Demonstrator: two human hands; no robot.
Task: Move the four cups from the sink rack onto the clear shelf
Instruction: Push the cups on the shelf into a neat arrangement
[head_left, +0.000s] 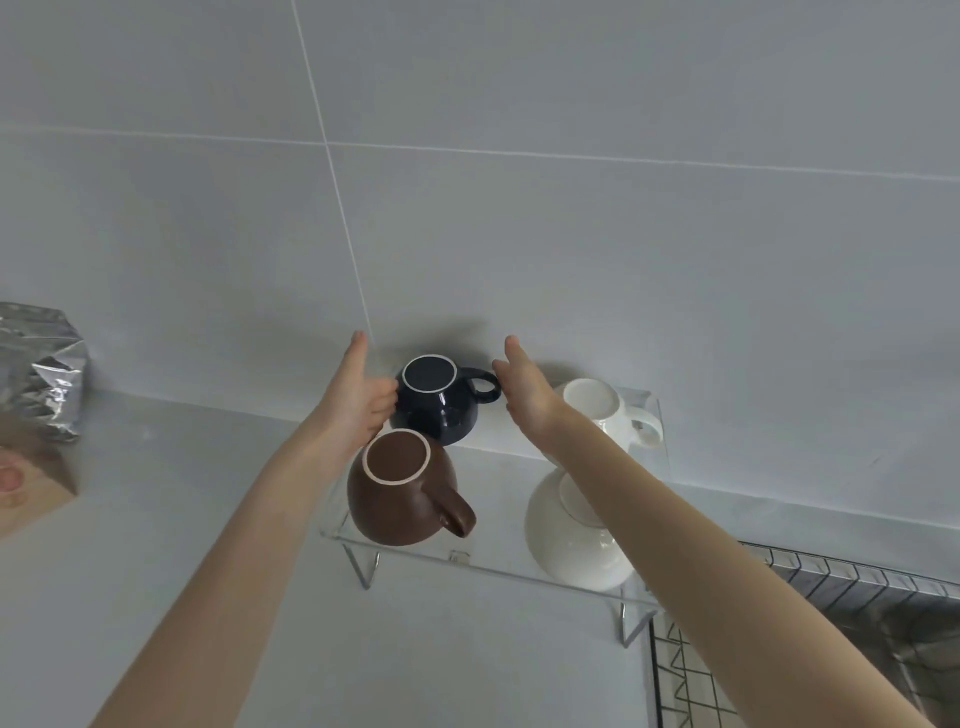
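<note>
**Last cup lands on a crowded shelf, with little room to spare**

The dark blue cup (439, 397) sits upside down at the back left of the clear shelf (498, 571), close to the tiled wall (571, 234), its handle pointing right. It is glossy, round-bellied, with a pale ring around its upturned base. Just in front stands a brown cup (402, 491), also inverted, its handle angled toward the front edge. Two white cups (574, 540) fill the right side, one near the front and partly hidden behind a forearm, one at the back.

The left hand (358, 400) rests its fingers against the blue cup's left side; whether it grips or only steadies cannot be told. The right hand (527, 392) is spread open beside the handle, holding nothing.

All four cups appear placed, so the task looks nearly done. The risk lies in the withdrawal: a forearm drawn back carelessly could likely clip the brown cup or the front white one, both near the shelf's edge, and tip them onto the counter (156, 519). The sink rack (810, 639) lies at lower right.
</note>
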